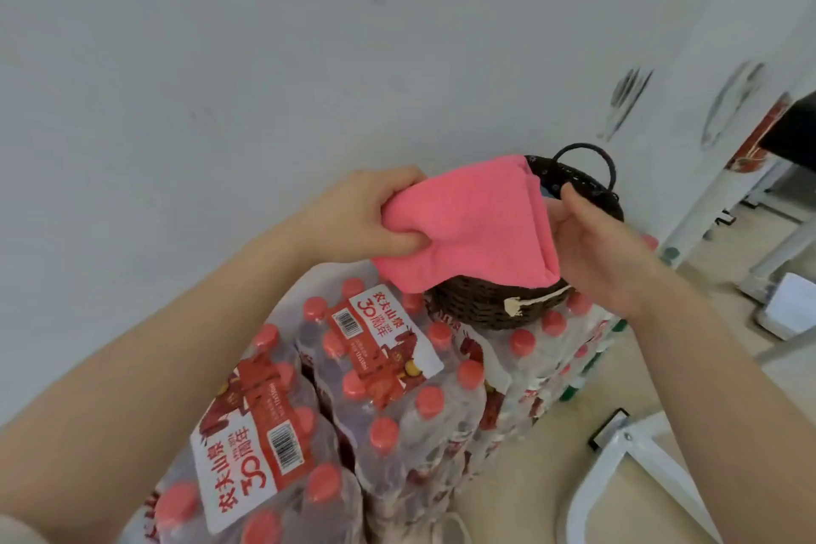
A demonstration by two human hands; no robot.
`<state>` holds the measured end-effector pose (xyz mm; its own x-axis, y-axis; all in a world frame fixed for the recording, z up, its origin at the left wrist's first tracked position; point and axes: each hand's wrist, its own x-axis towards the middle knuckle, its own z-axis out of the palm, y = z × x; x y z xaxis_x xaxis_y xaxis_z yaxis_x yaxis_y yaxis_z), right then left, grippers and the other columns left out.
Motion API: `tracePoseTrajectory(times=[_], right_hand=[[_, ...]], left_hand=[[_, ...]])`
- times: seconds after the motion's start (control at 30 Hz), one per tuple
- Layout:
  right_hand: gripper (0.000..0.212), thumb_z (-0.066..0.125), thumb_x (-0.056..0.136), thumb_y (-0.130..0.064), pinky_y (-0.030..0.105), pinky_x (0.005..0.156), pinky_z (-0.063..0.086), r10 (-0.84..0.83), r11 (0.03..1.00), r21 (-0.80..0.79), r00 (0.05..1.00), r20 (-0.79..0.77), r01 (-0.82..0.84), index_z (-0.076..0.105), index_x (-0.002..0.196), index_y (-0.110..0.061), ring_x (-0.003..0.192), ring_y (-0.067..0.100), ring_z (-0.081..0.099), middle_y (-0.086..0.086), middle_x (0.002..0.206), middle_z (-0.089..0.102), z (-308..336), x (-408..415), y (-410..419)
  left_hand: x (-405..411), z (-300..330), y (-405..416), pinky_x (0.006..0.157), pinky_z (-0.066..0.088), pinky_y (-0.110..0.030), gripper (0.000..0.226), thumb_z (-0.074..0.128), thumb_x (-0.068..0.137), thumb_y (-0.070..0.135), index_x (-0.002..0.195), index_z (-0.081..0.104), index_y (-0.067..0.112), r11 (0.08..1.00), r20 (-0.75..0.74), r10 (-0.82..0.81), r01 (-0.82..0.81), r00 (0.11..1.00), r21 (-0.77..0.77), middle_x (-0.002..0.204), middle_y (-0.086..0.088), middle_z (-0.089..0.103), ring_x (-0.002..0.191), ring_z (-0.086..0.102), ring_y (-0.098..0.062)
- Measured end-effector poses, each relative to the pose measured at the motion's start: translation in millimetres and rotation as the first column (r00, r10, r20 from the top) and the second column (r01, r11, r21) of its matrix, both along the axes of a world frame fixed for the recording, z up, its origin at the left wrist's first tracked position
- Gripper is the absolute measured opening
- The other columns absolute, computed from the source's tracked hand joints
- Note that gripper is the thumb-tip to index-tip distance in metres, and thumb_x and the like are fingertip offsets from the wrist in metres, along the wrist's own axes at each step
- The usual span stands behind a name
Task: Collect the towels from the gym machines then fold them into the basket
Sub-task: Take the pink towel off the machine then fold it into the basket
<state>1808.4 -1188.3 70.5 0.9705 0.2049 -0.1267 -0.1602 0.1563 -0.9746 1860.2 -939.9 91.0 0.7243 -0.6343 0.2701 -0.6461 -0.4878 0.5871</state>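
Observation:
A folded pink towel (468,221) hangs over the dark woven basket (481,305), covering most of its opening. My left hand (366,212) grips the towel's left edge, fingers curled into the cloth. My right hand (591,243) holds its right folded edge, thumb up against the fabric near the basket's far rim. The basket has a looped black handle (591,155) at the back and a cream tag on its front. What lies inside the basket is hidden by the towel.
The basket stands on shrink-wrapped packs of red-capped water bottles (353,389) stacked against a grey wall. White metal frame legs (618,464) stand at the lower right, and a white table frame (724,199) stands at the right over a pale floor.

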Motion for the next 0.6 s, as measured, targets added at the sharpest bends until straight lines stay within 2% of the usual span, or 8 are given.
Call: tracePoseTrajectory(times=[0.07, 0.13, 0.2, 0.3, 0.37, 0.43, 0.53, 0.6], right_hand=[[0.063, 0.022, 0.084, -0.058, 0.018, 0.075, 0.052, -0.014, 0.999, 0.03, 0.999, 0.047, 0.013, 0.059, 0.114, -0.016, 0.092, 0.008, 0.066, -0.006, 0.098, 0.071, 13, 12, -20], [0.04, 0.03, 0.094, -0.047, 0.009, 0.064, 0.048, -0.024, 0.995, -0.093, 0.994, 0.102, 0.034, 0.056, 0.104, -0.018, 0.074, -0.003, 0.065, -0.016, 0.077, 0.07, 23, 24, -30], [0.019, 0.058, 0.087, -0.033, 0.003, 0.064, 0.044, 0.015, 0.946, -0.322, 0.988, 0.152, 0.035, 0.051, 0.104, -0.028, 0.078, -0.012, 0.062, -0.024, 0.084, 0.066, 25, 34, -41], [0.07, 0.076, 0.073, -0.025, -0.001, 0.065, 0.043, 0.037, 0.811, -0.578, 0.978, 0.207, 0.092, 0.034, 0.129, -0.026, 0.091, -0.01, 0.053, -0.018, 0.111, 0.053, 12, 50, -57], [0.069, 0.07, 0.079, -0.016, 0.005, 0.067, 0.044, -0.089, 0.758, -0.619, 0.972, 0.218, 0.208, 0.029, 0.135, -0.015, 0.09, 0.001, 0.051, -0.005, 0.116, 0.051, -1, 60, -62], [0.065, 0.067, 0.079, -0.019, 0.026, 0.081, 0.049, -0.111, 0.662, -0.727, 0.983, 0.145, 0.182, 0.03, 0.132, -0.011, 0.098, 0.015, 0.053, 0.004, 0.118, 0.053, -18, 68, -68], [0.059, 0.071, 0.075, -0.032, 0.032, 0.087, 0.048, 0.059, 0.584, -0.811, 0.998, -0.017, -0.049, 0.039, 0.123, -0.017, 0.102, 0.015, 0.055, -0.003, 0.11, 0.056, -35, 75, -80], [0.067, 0.071, 0.075, -0.037, 0.025, 0.069, 0.047, 0.095, 0.559, -0.827, 0.995, -0.016, -0.067, 0.035, 0.127, -0.018, 0.086, 0.012, 0.057, -0.004, 0.093, 0.056, -36, 78, -83]], left_hand=[[19, 14, -24, 0.062, 0.04, -0.005, 0.034, 0.06, 0.058, 0.043, 0.088, 0.057, 0.027, 0.998, -0.064, -0.021, 0.024, 0.998, 0.052, 0.076, 0.018, 0.058, 0.068, 0.053, 0.013], [38, 21, -51, 0.057, 0.039, -0.006, 0.021, 0.063, 0.062, 0.034, 0.08, 0.055, 0.027, 0.989, -0.109, -0.013, 0.029, 0.994, 0.145, 0.071, 0.013, 0.055, 0.062, 0.051, 0.012], [58, 23, -76, 0.053, 0.038, -0.006, 0.019, 0.069, 0.068, 0.03, 0.077, 0.052, 0.031, 0.978, -0.152, -0.005, 0.037, 0.988, 0.203, 0.071, 0.013, 0.053, 0.059, 0.05, 0.009], [89, 15, -103, 0.06, 0.044, -0.02, 0.036, 0.077, 0.07, 0.018, 0.095, 0.051, 0.021, 0.99, -0.3, 0.132, -0.111, 0.945, 0.086, 0.083, 0.005, 0.056, 0.069, 0.053, -0.006], [103, 3, -115, 0.067, 0.048, -0.027, 0.047, 0.08, 0.068, 0.016, 0.103, 0.049, 0.015, 0.964, -0.46, 0.226, -0.266, 0.859, -0.023, 0.092, -0.001, 0.054, 0.077, 0.054, -0.013], [112, -12, -120, 0.08, 0.052, -0.032, 0.059, 0.079, 0.068, 0.014, 0.118, 0.047, 0.014, 0.95, -0.594, 0.242, -0.313, 0.767, -0.017, 0.106, -0.007, 0.054, 0.09, 0.057, -0.018], [115, -34, -121, 0.09, 0.046, -0.031, 0.067, 0.075, 0.072, 0.011, 0.13, 0.041, 0.017, 0.967, -0.595, 0.243, -0.138, 0.767, 0.216, 0.118, -0.007, 0.052, 0.105, 0.055, -0.022], [118, -40, -123, 0.089, 0.044, -0.03, 0.059, 0.073, 0.074, 0.012, 0.125, 0.043, 0.019, 0.947, -0.54, 0.224, -0.049, 0.811, 0.319, 0.115, -0.005, 0.052, 0.103, 0.053, -0.02]])
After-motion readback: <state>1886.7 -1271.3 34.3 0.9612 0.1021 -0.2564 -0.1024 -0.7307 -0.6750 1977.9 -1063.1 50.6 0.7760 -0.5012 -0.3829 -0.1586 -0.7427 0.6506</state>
